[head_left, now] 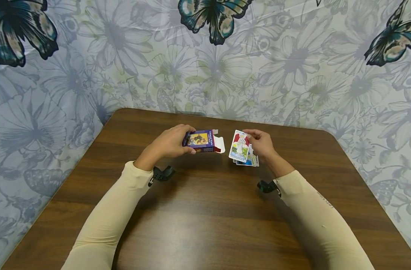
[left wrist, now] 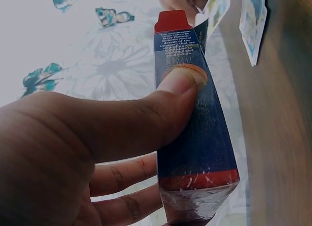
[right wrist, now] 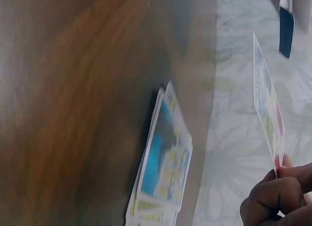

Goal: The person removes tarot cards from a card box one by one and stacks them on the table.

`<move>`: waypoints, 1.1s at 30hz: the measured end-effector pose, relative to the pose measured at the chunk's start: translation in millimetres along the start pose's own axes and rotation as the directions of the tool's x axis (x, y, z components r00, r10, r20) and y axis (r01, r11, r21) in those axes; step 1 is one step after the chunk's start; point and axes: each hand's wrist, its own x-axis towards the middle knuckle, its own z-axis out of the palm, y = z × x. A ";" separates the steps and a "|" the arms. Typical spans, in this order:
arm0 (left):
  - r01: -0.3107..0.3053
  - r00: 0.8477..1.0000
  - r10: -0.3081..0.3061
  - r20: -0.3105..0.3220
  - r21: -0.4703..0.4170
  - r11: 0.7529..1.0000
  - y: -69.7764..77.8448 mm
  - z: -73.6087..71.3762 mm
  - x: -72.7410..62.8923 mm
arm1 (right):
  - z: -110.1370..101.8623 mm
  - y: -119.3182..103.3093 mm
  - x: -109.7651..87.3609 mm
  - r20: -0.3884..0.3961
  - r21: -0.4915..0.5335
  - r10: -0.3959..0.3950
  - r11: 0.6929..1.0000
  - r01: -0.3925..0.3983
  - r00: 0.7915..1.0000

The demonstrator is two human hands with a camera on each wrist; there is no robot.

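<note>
A purple and red card box point(head_left: 200, 139) with a yellow picture on its face is gripped by my left hand point(head_left: 171, 142). In the left wrist view the thumb presses on the narrow side of the box point(left wrist: 192, 133), and its red end flap sticks out. The box's flaps point right, towards the cards. My right hand point(head_left: 262, 144) pinches a single picture card point(head_left: 239, 146) by its edge, showing a white figure and red patches. Below that card lies a small, uneven stack of picture cards point(right wrist: 163, 162) on the table, partly covered by it in the head view.
The brown wooden table point(head_left: 198, 210) has rounded far corners. Behind it hangs a flower-patterned cloth point(head_left: 219, 82) with large teal butterflies point(head_left: 213, 18). A dark band point(head_left: 163, 174) is on the left wrist and another point(head_left: 267, 186) on the right.
</note>
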 end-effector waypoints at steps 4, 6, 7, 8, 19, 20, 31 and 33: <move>0.003 1.000 -0.003 0.000 0.000 1.000 -0.3 -0.4 -0.2 | -1.7 0.8 9.6 0.013 -0.081 0.020 0.996 -0.019 1.000; 0.007 1.000 -0.007 0.003 0.000 1.000 -0.1 -0.4 -0.2 | -2.3 1.9 13.8 0.015 -0.128 0.030 0.991 -0.027 0.999; 0.009 1.000 -0.009 0.004 -0.001 1.000 0.1 -0.5 -0.2 | -2.5 2.9 16.2 0.019 -0.156 0.029 0.987 -0.025 0.999; 0.012 1.000 -0.012 0.005 -0.001 1.000 0.2 -0.6 -0.2 | -3.0 4.2 18.3 0.025 -0.185 0.029 0.982 -0.024 0.999; 0.013 1.000 -0.013 0.006 -0.003 1.000 -1.6 -1.4 -0.2 | -2.7 25.9 36.5 0.040 -0.513 0.032 0.858 -0.007 0.999; 0.013 1.000 -0.013 0.006 -0.003 1.000 -1.8 -1.4 -0.2 | -1.8 26.6 36.8 0.035 -0.528 0.031 0.849 -0.008 0.999; 0.014 1.000 -0.014 0.006 -0.004 1.000 -1.0 -1.8 0.3 | 2.7 22.6 35.8 0.012 -0.695 0.014 0.719 -0.002 1.000; 0.016 1.000 -0.016 0.007 -0.005 1.000 -1.2 -1.4 0.5 | 3.1 21.7 35.4 0.004 -0.722 0.020 0.692 -0.010 1.000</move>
